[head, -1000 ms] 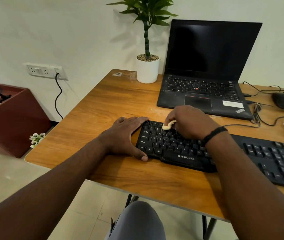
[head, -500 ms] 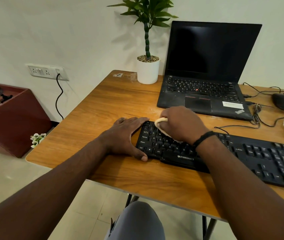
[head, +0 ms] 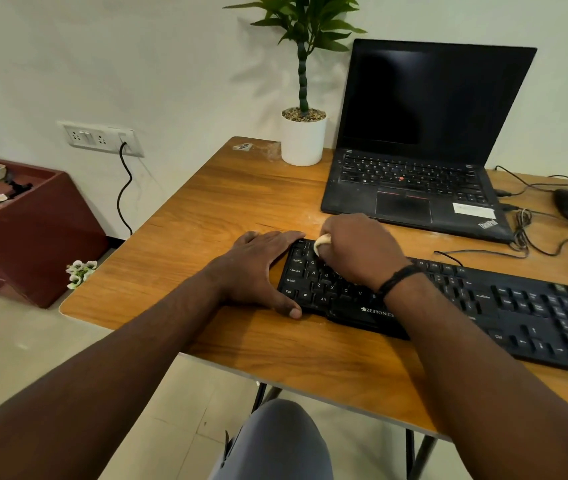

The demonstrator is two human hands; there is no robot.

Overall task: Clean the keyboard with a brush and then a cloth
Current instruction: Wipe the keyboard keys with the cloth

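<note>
Right hand (head: 358,251) is being held curled round a pale object (head: 322,241), brush or cloth unclear, on the keyboard (head: 483,306) upper-left keys. Left hand (head: 258,268), fingers flat, is bracing its end on the tabletop (head: 206,209). Next strokes probably rightward.

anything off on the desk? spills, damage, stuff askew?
Minor only. A whitish smudge or residue marks the table at its far left corner, beside the plant pot, with a small scrap lying there. The mouse cable is loosely tangled by the laptop. No visible damage to the keyboard.
</note>
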